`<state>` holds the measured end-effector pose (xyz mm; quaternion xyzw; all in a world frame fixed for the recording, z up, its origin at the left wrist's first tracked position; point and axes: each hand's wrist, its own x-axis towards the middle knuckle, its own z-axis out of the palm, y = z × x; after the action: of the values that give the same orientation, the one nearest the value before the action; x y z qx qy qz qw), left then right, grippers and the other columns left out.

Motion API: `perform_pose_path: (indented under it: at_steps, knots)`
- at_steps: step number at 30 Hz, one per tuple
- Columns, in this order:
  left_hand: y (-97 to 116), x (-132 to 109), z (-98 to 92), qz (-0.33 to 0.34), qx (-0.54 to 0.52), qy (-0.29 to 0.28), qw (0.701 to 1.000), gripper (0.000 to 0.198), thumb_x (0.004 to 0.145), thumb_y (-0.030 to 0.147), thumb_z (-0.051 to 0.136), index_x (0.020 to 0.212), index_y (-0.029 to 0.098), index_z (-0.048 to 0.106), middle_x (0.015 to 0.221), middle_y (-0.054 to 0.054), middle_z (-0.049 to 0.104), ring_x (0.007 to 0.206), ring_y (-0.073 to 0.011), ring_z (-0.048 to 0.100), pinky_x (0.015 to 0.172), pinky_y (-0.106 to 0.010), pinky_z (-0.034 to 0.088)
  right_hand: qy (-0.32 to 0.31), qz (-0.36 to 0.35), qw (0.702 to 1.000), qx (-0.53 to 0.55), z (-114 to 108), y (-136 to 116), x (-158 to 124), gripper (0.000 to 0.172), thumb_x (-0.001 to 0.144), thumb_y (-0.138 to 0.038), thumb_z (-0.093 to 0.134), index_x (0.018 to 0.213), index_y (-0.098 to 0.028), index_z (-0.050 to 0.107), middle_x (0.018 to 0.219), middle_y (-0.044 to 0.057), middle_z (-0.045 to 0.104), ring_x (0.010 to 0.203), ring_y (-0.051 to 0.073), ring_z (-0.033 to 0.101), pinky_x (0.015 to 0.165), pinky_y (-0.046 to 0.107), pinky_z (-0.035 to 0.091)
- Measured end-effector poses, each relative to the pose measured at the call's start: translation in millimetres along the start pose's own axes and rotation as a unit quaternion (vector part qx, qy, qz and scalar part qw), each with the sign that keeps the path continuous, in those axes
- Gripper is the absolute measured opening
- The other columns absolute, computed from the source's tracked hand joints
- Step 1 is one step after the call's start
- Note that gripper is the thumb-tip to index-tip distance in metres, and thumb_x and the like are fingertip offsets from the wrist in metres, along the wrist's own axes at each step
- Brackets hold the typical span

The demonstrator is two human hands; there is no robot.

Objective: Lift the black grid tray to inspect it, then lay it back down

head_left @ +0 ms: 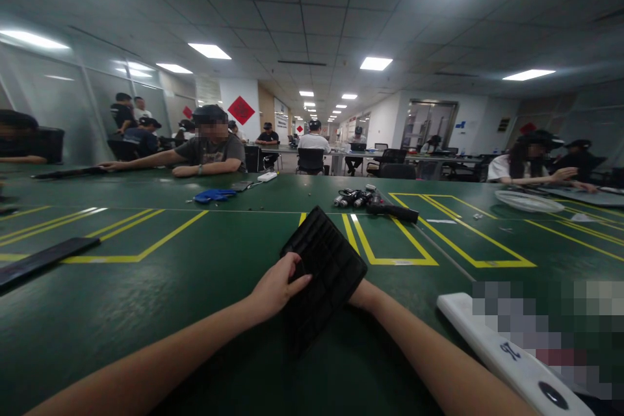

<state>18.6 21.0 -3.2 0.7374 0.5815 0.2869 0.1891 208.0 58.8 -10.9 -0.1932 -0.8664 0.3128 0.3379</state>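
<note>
A flat black rectangular tray [325,266], its face divided by a grid of raised lines, is tilted above the green table in front of me. My left hand [280,283] is closed at its left side, with the thumb and forefinger against the gridded face. My right hand [361,294] reaches behind its lower right edge. The tray hides the right fingers, so their grip cannot be seen. The tray's lower end is dark and hard to make out.
Yellow tape [429,261] marks the green table [205,312]. Around me are a long black bar [49,261], a white device [511,351] numbered 26, blue gloves [214,195], a bundle of black cables [358,197] and a clear dish [529,201]. Several people sit beyond.
</note>
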Motion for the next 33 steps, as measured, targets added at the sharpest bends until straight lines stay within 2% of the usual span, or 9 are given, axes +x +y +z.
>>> perform_pose_path:
  at_steps: [3,5,10,12,14,18,21,26,33]
  knots:
    - [1,5,-6.7,-0.013,-0.05,-0.022,0.998,0.041,0.069,0.045,0.055,0.097,0.016,0.049,0.07,0.003,0.043,0.064,-0.013,0.041,0.058,-0.025,0.032,0.017,-0.002,0.999,-0.035,4,1,2,0.041,0.08,-0.025,0.049,0.121,-0.019,0.048,0.13,0.006,0.045,0.115,0.02,0.046,0.102,0.04,0.032]
    - [1,11,-13.5,-0.059,-0.142,-0.027,0.988,0.035,0.069,0.04,0.056,0.093,0.015,0.05,0.067,0.003,0.043,0.062,-0.0118,0.041,0.056,-0.024,0.033,0.031,0.002,0.999,-0.043,6,2,2,0.043,0.081,-0.024,0.049,0.123,-0.017,0.046,0.133,0.007,0.041,0.117,0.02,0.043,0.103,0.039,0.031]
    - [-1,19,-28.6,-0.227,-0.415,0.075,0.878,0.011,0.072,0.007,0.047,0.08,0.014,0.045,0.062,0.003,0.044,0.053,-0.007,0.043,0.053,-0.02,0.036,0.031,0.01,0.998,-0.06,5,2,0,0.046,0.08,-0.023,0.05,0.125,-0.016,0.043,0.132,0.009,0.042,0.118,0.021,0.042,0.103,0.037,0.031]
    - [-3,16,-30.1,-0.234,-0.436,0.072,0.866,0.009,0.073,0.006,0.047,0.076,0.014,0.044,0.064,0.001,0.048,0.053,-0.0064,0.046,0.053,-0.02,0.039,0.022,0.011,0.998,-0.055,4,0,0,0.045,0.08,-0.023,0.05,0.124,-0.016,0.045,0.131,0.009,0.043,0.118,0.021,0.042,0.103,0.038,0.03]
    - [-3,11,-29.6,-0.23,-0.435,0.039,0.87,0.008,0.076,0.016,0.05,0.072,0.014,0.044,0.06,0.001,0.049,0.047,-0.0063,0.045,0.046,-0.019,0.036,0.016,0.009,0.999,-0.04,4,-2,0,0.044,0.08,-0.023,0.05,0.124,-0.017,0.045,0.131,0.008,0.043,0.118,0.021,0.043,0.104,0.039,0.029]
    - [2,5,-28.3,-0.201,-0.434,-0.043,0.877,0.025,0.072,0.037,0.058,0.075,0.014,0.048,0.051,0.006,0.042,0.037,-0.0028,0.032,0.035,-0.015,0.018,0.028,0.001,1.0,0.013,6,-4,1,0.039,0.082,-0.025,0.047,0.121,-0.02,0.048,0.124,0.007,0.052,0.113,0.02,0.048,0.101,0.04,0.033]
    - [4,4,-28.1,-0.161,-0.445,-0.084,0.877,0.025,0.072,0.033,0.056,0.087,0.014,0.049,0.059,0.004,0.049,0.043,-0.0038,0.039,0.038,-0.015,0.024,0.035,0.005,0.999,0.024,7,-4,1,0.036,0.083,-0.027,0.045,0.118,-0.021,0.051,0.118,0.007,0.056,0.108,0.021,0.051,0.097,0.041,0.037]
    - [1,3,-23.4,-0.096,-0.318,-0.081,0.94,0.024,0.075,0.034,0.05,0.088,0.015,0.047,0.06,0.004,0.051,0.042,-0.0046,0.038,0.038,-0.017,0.025,0.038,0.018,0.999,0.026,6,-4,0,0.033,0.081,-0.026,0.048,0.113,-0.022,0.056,0.114,0.007,0.059,0.107,0.022,0.052,0.095,0.041,0.038]
    - [1,1,-17.9,-0.029,-0.227,-0.068,0.971,0.02,0.077,0.033,0.046,0.086,0.016,0.046,0.059,0.005,0.05,0.045,-0.006,0.039,0.043,-0.019,0.028,0.046,0.035,0.998,0.027,8,3,0,0.03,0.08,-0.024,0.048,0.108,-0.019,0.058,0.109,0.007,0.061,0.102,0.022,0.054,0.093,0.041,0.04]
